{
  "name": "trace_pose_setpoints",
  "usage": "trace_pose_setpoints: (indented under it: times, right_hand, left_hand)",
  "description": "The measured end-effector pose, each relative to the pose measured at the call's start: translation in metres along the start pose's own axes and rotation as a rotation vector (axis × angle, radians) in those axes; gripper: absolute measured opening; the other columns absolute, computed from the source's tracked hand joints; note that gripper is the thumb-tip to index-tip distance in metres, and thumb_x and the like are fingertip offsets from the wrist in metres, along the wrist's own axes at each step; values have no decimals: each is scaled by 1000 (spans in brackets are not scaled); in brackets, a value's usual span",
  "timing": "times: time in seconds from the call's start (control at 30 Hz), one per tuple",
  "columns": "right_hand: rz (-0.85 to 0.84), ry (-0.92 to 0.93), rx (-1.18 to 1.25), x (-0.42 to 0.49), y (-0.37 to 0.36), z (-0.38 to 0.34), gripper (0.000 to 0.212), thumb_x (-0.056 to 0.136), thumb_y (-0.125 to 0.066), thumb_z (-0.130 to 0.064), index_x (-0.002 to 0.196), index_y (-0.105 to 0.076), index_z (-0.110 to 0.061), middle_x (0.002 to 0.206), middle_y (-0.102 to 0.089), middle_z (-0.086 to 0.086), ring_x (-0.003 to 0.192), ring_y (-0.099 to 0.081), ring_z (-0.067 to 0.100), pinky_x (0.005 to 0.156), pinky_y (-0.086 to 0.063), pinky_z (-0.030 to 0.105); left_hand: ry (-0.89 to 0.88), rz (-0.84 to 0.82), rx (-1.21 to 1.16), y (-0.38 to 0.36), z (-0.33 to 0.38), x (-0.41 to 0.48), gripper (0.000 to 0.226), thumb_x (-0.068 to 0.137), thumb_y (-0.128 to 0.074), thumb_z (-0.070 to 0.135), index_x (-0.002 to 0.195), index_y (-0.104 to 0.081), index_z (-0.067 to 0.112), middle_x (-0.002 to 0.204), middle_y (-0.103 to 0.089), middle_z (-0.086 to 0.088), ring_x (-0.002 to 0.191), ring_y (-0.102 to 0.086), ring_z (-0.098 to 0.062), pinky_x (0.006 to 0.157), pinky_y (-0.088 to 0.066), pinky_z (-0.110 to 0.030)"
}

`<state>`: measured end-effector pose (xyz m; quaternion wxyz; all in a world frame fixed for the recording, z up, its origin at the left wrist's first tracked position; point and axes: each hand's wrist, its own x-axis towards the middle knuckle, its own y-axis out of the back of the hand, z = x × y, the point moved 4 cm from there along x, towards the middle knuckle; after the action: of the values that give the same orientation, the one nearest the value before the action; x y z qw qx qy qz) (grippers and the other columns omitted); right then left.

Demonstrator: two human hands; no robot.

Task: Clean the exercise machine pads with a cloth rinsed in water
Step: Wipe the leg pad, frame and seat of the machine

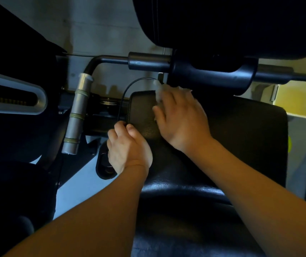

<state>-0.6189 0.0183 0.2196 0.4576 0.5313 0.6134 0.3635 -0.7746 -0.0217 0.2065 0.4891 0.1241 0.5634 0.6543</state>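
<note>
Here | right hand [181, 119]: presses cloth [158, 91] on pad [141, 112] | left hand [128, 147]: grips pad

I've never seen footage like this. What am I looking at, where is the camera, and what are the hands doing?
There is one picture, from a camera worn on a person's head, looking down at their own bare arms over a gym machine. The right hand lies flat on a white cloth, pressing it onto a small black pad. The left hand has its grip on that pad's near corner. A yellowish bucket stands at the right, a silver handle at the left.
</note>
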Motion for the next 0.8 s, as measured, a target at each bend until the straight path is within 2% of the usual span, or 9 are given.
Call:
trace_pose_setpoints:
  times: [0.07,0.13,0.27,0.37,0.47,0.6,0.73,0.8]
  right_hand:
    - [-50,20,7,0,-6,0,61,102,-36,-50,156,-34,-22,149,-47,4,139,-43,27,110,-39,43]
    - [-97,-12,10,14,-9,4,56,103,-32,-51,152,-37,-25,146,-50,3,137,-44,26,113,-36,44]
    - [-153,-24,-8,31,-14,8,46,104,-29,-46,141,-47,-27,137,-52,5,128,-46,27,108,-35,44]
    - [-117,-29,-34,15,-6,34,46,104,-26,-50,142,-44,-31,135,-49,5,124,-47,27,101,-38,45]
    - [-78,-78,-134,3,11,67,48,107,-23,-50,138,-51,-26,134,-52,10,122,-49,32,99,-39,46]
    - [-63,-129,-139,8,11,61,43,105,-33,-41,134,-58,-20,135,-51,13,122,-47,35,97,-40,45]
    - [-78,-37,-12,14,-1,25,28,98,-47,-28,125,-57,-30,132,-50,4,121,-46,30,99,-41,44]
    - [-67,43,0,8,-6,16,31,101,-47,-28,131,-51,-28,137,-47,2,125,-44,27,103,-40,43]
  left_hand:
    - [6,5,3,-1,0,1,40,105,-25,39,133,-48,23,134,-51,-6,118,-50,-30,90,-43,-47]
    - [-5,8,9,0,0,0,41,104,-24,41,133,-48,24,135,-51,-6,118,-52,-31,90,-44,-49]
    - [-15,20,9,0,-1,0,43,104,-23,42,133,-48,24,136,-50,-6,119,-52,-32,89,-44,-49]
    - [-14,16,-2,-1,-2,1,43,105,-22,41,135,-48,23,137,-50,-6,120,-51,-31,88,-42,-48]
    - [-28,16,-6,0,-4,0,44,105,-21,41,135,-48,23,136,-50,-7,119,-51,-30,84,-40,-46]
    - [-45,17,-6,-1,-4,2,44,105,-21,42,133,-48,22,134,-50,-8,118,-51,-31,85,-42,-47]
    - [-50,23,-2,-1,-4,1,44,105,-22,42,135,-47,21,135,-50,-9,118,-51,-32,88,-43,-50]
    - [-57,28,-2,0,-3,0,44,105,-22,41,135,-47,21,135,-51,-9,118,-51,-32,88,-43,-50]
